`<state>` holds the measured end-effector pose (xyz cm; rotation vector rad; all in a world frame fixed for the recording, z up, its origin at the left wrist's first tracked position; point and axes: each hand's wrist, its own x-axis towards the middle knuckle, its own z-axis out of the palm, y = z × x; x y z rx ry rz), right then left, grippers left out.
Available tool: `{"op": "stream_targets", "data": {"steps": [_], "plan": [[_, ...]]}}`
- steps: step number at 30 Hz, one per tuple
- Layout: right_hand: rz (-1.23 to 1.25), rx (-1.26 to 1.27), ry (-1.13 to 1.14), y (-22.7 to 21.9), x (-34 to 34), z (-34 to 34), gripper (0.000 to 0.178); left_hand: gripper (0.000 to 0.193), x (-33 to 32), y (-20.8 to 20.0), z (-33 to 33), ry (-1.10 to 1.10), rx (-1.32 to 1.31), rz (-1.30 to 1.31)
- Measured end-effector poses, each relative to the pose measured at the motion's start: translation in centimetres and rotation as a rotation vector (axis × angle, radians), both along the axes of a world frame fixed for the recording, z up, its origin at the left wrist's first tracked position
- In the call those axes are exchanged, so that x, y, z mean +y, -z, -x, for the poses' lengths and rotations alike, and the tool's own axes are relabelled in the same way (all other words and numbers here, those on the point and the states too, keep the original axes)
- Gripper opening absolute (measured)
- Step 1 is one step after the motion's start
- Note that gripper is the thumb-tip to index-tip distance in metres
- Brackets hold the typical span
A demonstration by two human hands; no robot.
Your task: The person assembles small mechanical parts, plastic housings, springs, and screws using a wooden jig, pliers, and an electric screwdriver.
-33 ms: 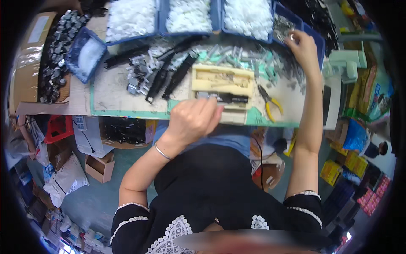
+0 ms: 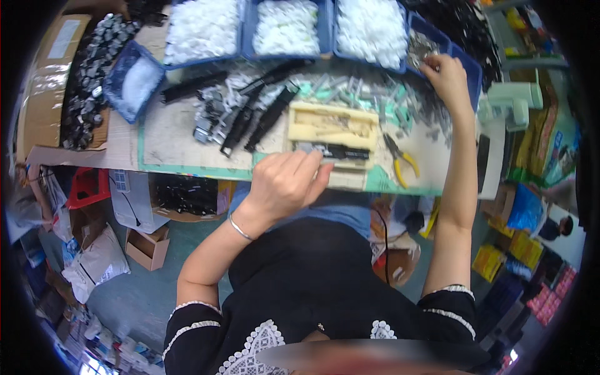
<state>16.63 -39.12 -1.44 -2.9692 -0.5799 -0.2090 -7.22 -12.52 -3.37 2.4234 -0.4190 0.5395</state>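
My left hand [image 2: 284,184] is closed at the near edge of a cream block-shaped fixture [image 2: 333,136], thumb and fingers drawn together. Just beyond its fingertips, a long black part [image 2: 347,152] with a grey end lies in the fixture's near slot. What the fingers hold, if anything, is hidden. At the far right, my right hand [image 2: 449,81] reaches into a blue bin of small metal pieces [image 2: 420,47]. Its fingers are bent together over the pieces, and I cannot make out what is in them. Yellow-handled pliers [image 2: 400,160] lie right of the fixture.
Blue bins of white pieces [image 2: 287,28] line the back. Grey metal parts [image 2: 209,115] and black strips [image 2: 272,115] lie left of the fixture, with grey pieces [image 2: 400,103] scattered behind it. A smaller blue bin [image 2: 132,87] and a cardboard box [image 2: 47,94] stand left.
The bench and its contents sit slightly lower in the picture. My right hand's fingers have drawn closer together over the metal pieces; my left hand stays by the fixture.
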Motion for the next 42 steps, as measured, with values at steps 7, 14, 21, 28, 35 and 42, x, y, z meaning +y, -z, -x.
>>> {"op": "stream_targets", "data": {"steps": [7,14,21,28,35,42], "plan": [[0.239,-0.079,-0.059,0.4,2.4,-0.3,0.015,0.018,7.7,-3.1,-2.8,-0.463,0.066,0.173],[0.214,0.099,0.018,-0.7,3.6,-0.5,0.014,0.02,11.4,-2.6,-7.1,-0.61,0.081,-0.159],[0.051,0.01,-0.084,0.5,2.1,-1.0,0.011,0.016,11.1,-1.2,-8.3,-0.664,0.096,-0.042],[0.054,-0.006,-0.064,0.5,2.5,-1.0,0.012,0.01,11.5,-1.1,-8.6,-0.58,0.011,0.05],[-0.305,-0.154,-0.073,2.0,1.5,-1.9,0.01,0.005,12.5,-0.7,-8.7,-0.461,-0.159,0.171],[-0.648,-0.058,0.102,2.1,1.1,-1.5,0.006,0.008,10.0,-2.1,-6.8,-0.368,0.117,1.203]]}}
